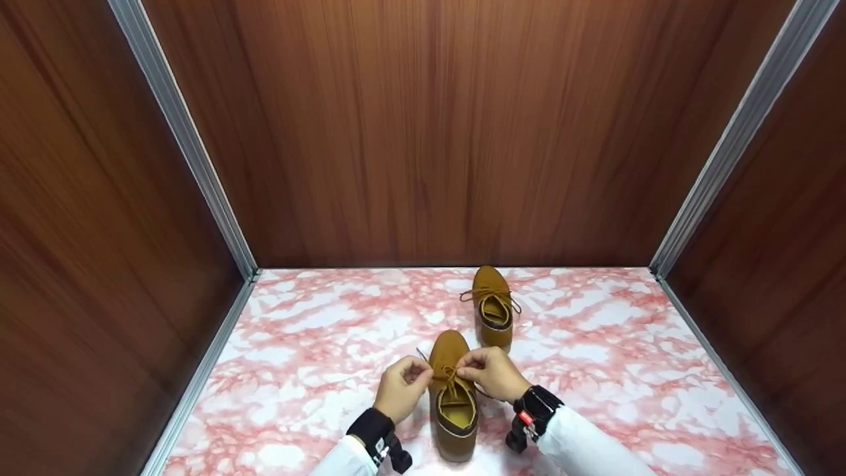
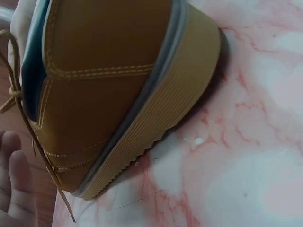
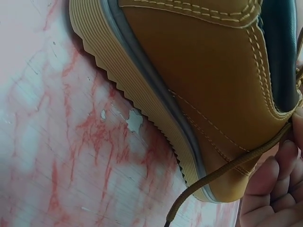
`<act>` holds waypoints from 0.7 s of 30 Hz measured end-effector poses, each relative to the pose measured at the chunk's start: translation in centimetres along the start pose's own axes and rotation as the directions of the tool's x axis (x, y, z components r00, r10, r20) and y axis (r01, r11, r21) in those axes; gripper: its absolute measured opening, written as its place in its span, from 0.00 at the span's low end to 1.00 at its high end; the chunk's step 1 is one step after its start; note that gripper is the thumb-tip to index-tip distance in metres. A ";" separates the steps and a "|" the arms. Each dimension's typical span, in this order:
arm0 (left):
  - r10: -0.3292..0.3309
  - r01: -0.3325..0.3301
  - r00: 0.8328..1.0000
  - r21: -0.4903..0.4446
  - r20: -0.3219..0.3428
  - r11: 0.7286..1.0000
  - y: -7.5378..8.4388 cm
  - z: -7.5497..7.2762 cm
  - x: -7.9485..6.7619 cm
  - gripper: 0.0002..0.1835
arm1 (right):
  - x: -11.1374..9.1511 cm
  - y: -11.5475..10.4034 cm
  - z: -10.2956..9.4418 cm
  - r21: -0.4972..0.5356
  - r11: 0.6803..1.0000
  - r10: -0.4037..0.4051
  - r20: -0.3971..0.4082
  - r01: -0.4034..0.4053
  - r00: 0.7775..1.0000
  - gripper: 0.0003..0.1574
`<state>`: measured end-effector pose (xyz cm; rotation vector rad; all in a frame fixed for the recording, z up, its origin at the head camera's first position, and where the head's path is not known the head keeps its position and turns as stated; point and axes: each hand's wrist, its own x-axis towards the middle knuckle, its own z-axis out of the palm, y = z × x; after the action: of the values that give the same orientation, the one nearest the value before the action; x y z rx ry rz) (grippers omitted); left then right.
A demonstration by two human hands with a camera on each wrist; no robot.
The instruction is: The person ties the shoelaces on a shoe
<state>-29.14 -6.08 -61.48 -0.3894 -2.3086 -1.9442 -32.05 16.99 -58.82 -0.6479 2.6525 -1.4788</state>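
A tan-brown lace-up shoe [image 1: 448, 345] stands upright on the floor, toe pointing away from me. Its shoelace [image 1: 451, 375] crosses over the front in a bow. From the left side, my left hand [image 1: 401, 389] pinches the lace between thumb and forefinger. On the opposite side my right hand [image 1: 497, 377] pinches the lace too. One loose lace end [image 2: 49, 165] hangs down the shoe's side in the left wrist view. In the right wrist view another lace end [image 3: 227, 166] trails past my curled fingers [image 3: 265, 182]. The exact pinch points are hidden.
A matching shoe [image 1: 487, 277] stands farther back, slightly right, with its lace tied in a bow. The surface is pink-and-white marbled [image 1: 297, 357]. Wood-grain panels [image 1: 423, 132] with metal corner strips [image 1: 192, 132] enclose it at back and sides.
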 end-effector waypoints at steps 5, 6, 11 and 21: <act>-0.082 0.084 0.994 -0.022 0.078 0.996 -0.1 -0.2 0.9 0.13 | 0.0 0.0 0.1 0.001 1.000 0.013 -0.013 -0.013 1.000 0.03; -0.090 0.093 0.991 -0.020 0.101 0.995 -0.1 -0.1 1.1 0.13 | 0.0 0.0 0.1 0.001 1.000 0.012 -0.014 -0.012 1.000 0.03; -0.111 0.119 0.978 -0.040 0.175 0.992 -0.2 0.3 1.3 0.12 | 0.1 0.0 0.1 0.014 1.000 0.003 -0.015 -0.003 1.000 0.03; -0.050 0.060 0.985 -0.054 0.167 0.997 0.3 1.5 1.3 0.08 | -0.1 0.2 0.1 0.031 1.000 0.006 -0.029 -0.005 1.000 0.02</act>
<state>-30.14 -4.38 -61.16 -0.5172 -2.3891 -2.0838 -31.95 17.05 -59.03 -0.6208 2.6454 -1.5362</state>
